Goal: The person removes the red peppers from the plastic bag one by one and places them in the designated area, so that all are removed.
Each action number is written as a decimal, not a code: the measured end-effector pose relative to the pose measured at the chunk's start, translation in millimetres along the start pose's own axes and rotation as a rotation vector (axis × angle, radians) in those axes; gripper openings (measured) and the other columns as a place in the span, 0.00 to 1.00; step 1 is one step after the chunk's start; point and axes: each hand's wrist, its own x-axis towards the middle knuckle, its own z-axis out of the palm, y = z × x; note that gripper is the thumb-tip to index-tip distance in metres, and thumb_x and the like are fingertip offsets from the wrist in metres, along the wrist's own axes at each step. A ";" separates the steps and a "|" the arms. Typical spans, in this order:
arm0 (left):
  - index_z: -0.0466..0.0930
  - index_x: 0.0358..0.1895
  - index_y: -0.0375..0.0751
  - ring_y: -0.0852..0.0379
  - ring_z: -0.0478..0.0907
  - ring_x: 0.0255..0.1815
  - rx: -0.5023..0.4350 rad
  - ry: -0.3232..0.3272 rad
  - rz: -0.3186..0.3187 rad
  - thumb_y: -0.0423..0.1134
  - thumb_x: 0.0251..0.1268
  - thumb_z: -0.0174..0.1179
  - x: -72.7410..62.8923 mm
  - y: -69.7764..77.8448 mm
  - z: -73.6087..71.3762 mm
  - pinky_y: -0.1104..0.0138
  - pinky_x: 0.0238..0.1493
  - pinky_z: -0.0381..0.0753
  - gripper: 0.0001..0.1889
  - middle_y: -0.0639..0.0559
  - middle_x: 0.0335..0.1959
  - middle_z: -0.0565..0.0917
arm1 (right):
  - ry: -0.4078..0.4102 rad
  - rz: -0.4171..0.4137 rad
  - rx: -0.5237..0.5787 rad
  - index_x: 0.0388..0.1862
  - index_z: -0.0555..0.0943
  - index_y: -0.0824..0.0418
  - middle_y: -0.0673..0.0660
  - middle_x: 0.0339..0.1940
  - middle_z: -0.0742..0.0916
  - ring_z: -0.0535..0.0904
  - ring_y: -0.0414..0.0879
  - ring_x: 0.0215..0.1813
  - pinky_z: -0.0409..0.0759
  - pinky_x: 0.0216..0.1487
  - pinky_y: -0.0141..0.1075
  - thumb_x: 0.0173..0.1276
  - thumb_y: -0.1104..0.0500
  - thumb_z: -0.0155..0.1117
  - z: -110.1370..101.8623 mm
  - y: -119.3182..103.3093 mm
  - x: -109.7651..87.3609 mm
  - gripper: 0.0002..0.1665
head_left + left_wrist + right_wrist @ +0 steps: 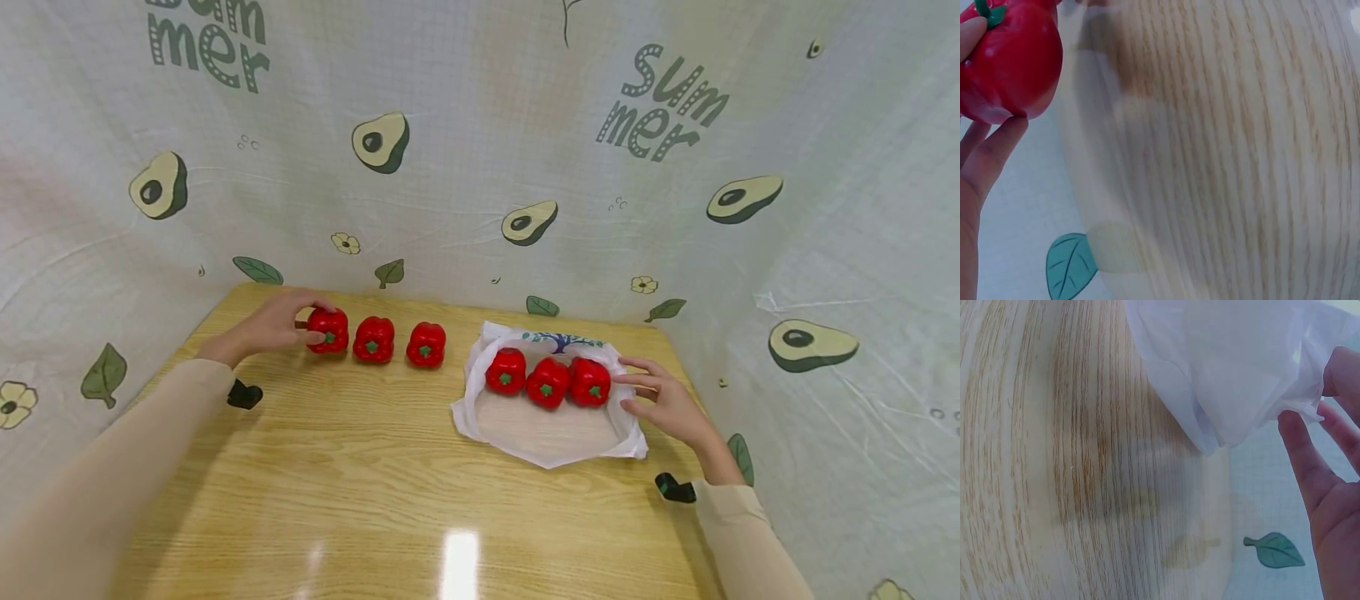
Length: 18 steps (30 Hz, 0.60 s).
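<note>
My left hand (279, 325) holds a red bell pepper (330, 332) with a green stem, at the left end of a row. In the left wrist view its thumb and fingers are around that pepper (1019, 62). Two more red peppers, one in the middle (373, 340) and one at the right (426, 345), stand beside it. My right hand (667, 406) touches the right edge of a wide-mouthed white bag (517, 429), fingers extended. The right wrist view shows its fingertips against the bag's thin white side (1229, 369). Three red peppers (547, 383) sit together inside the bag, towards its back.
The wooden table (337, 492) reaches back to a pale curtain (450, 208) printed with avocados, leaves and lettering. That curtain also rises along both sides. A blue-green tree print (562, 340) shows on the bag's back wall. Black devices (244, 395) are worn at both wrists.
</note>
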 end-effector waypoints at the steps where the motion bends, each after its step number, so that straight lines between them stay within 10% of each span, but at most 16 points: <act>1: 0.82 0.61 0.39 0.38 0.75 0.66 -0.007 0.000 -0.003 0.33 0.64 0.76 -0.1 -1.0 0.9 0.36 0.69 0.71 0.23 0.40 0.64 0.82 | 0.000 0.001 0.001 0.61 0.86 0.67 0.66 0.78 0.72 0.69 0.69 0.74 0.78 0.63 0.58 0.68 0.68 0.76 0.1 0.3 0.0 0.22; 12: 0.82 0.62 0.39 0.37 0.74 0.68 0.002 -0.031 -0.029 0.34 0.64 0.76 -4.8 -9.5 8.4 0.36 0.71 0.68 0.23 0.39 0.64 0.81 | 0.005 -0.003 -0.003 0.61 0.86 0.68 0.65 0.78 0.72 0.69 0.68 0.74 0.80 0.64 0.52 0.68 0.69 0.75 0.5 2.2 -0.9 0.22; 18: 0.81 0.63 0.37 0.34 0.73 0.69 0.003 -0.029 -0.031 0.32 0.64 0.75 -8.5 -12.1 10.7 0.34 0.71 0.68 0.24 0.36 0.65 0.81 | -0.002 -0.014 0.010 0.61 0.86 0.68 0.66 0.78 0.72 0.68 0.68 0.75 0.80 0.64 0.33 0.69 0.68 0.75 1.0 2.0 -0.4 0.22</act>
